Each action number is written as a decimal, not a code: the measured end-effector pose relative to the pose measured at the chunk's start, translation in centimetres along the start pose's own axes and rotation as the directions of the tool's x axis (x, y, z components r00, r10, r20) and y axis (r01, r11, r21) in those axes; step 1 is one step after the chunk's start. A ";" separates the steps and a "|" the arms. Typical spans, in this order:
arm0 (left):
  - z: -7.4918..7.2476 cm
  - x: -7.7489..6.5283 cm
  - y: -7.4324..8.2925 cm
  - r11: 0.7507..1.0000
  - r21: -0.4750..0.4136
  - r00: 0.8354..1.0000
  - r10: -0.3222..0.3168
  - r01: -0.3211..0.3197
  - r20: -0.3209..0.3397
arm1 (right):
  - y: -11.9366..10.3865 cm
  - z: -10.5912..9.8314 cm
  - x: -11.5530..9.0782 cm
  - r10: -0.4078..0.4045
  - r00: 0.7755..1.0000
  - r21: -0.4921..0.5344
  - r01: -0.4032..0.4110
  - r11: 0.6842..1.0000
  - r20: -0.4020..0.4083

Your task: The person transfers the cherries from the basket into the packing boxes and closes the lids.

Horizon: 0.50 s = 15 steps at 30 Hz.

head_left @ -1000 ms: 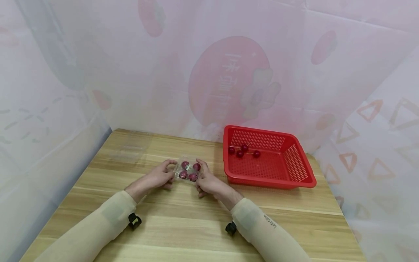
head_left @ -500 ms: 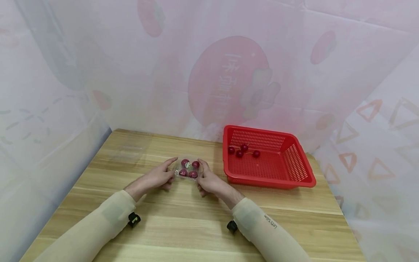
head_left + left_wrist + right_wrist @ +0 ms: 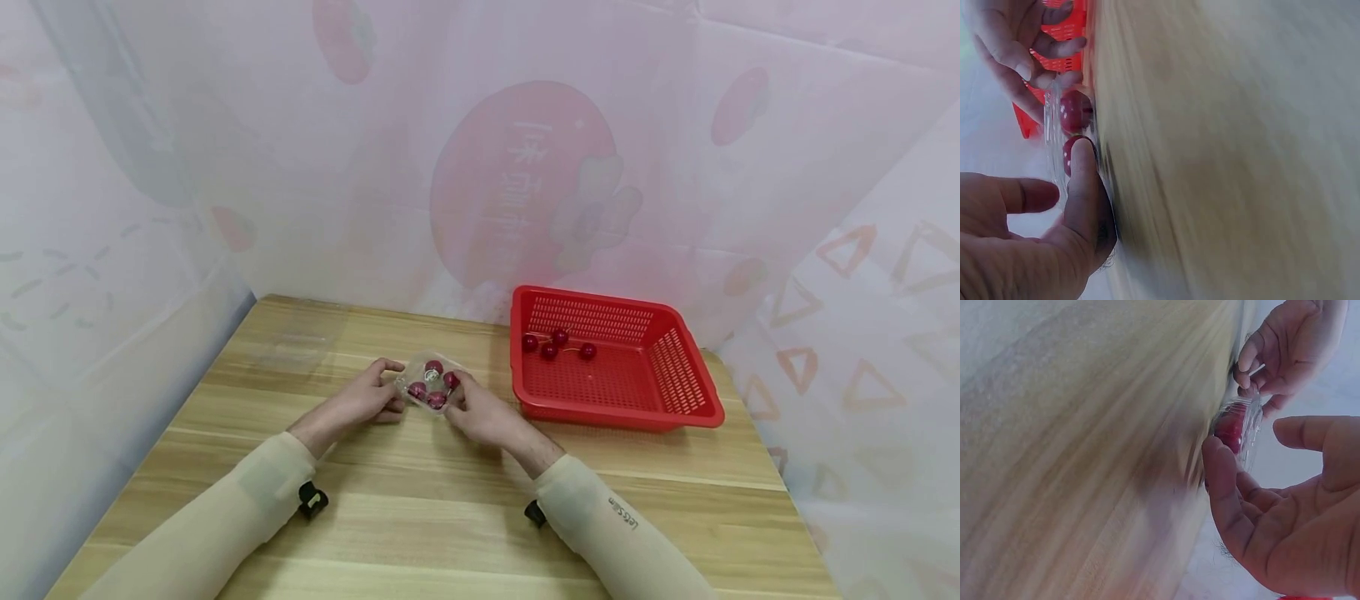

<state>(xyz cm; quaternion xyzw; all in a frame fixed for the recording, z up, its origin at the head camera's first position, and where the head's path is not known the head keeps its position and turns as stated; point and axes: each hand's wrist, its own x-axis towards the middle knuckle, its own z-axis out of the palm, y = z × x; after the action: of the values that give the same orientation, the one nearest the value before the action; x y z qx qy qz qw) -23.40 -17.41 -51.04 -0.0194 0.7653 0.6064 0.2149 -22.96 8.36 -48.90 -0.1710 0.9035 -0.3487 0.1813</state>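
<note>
A clear plastic fruit box point(image 3: 427, 375) with a round sticker on top lies on the table, turned at an angle. Several dark red cherries point(image 3: 417, 390) show through it. My left hand point(image 3: 363, 396) holds its left side, the thumb against the wall by a cherry point(image 3: 1076, 112) in the left wrist view. Around the opposite side curl the fingers of my right hand point(image 3: 483, 415). In the right wrist view the right thumb point(image 3: 1219, 456) is at the box's near side, while a forefinger point(image 3: 1300, 432) stands off the lid. Fingertips behind the box are partly hidden.
A red plastic basket point(image 3: 622, 412) stands at the back right, with several stemmed cherries point(image 3: 559, 337) inside. Faint clear plastic packaging point(image 3: 296, 340) lies at the back left of the wooden table point(image 3: 420, 517). Printed fabric walls point(image 3: 360, 208) enclose the table's back and sides.
The box has turned clockwise between my hands, and its cherries have swung round with it. Both hands have shifted slightly and changed their hold. The basket has stayed put.
</note>
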 end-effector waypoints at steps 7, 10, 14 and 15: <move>-0.2 0.7 -0.3 0.989 -0.144 0.999 -0.030 0.036 0.043 | -0.3 0.0 -0.2 -0.003 1.000 0.010 0.003 1.000 0.006; -0.2 0.7 -0.2 0.977 -0.206 0.997 -0.038 0.051 0.066 | -0.4 0.0 -0.2 -0.004 1.000 0.015 0.004 1.000 0.006; -0.1 0.9 -0.2 0.972 -0.229 0.996 -0.044 0.060 0.074 | -0.4 0.1 -0.2 -0.008 1.000 0.015 0.008 1.000 0.004; -0.1 0.9 -0.2 0.972 -0.227 0.996 -0.045 0.061 0.074 | -0.3 0.1 -0.2 -0.009 1.000 0.014 0.009 1.000 0.004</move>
<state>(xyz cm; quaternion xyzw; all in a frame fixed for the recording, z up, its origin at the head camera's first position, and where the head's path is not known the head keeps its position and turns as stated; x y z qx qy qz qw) -24.20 -17.38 -51.55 -0.0438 0.6815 0.6851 0.2533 -22.67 8.19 -48.66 -0.1746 0.8999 -0.3555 0.1827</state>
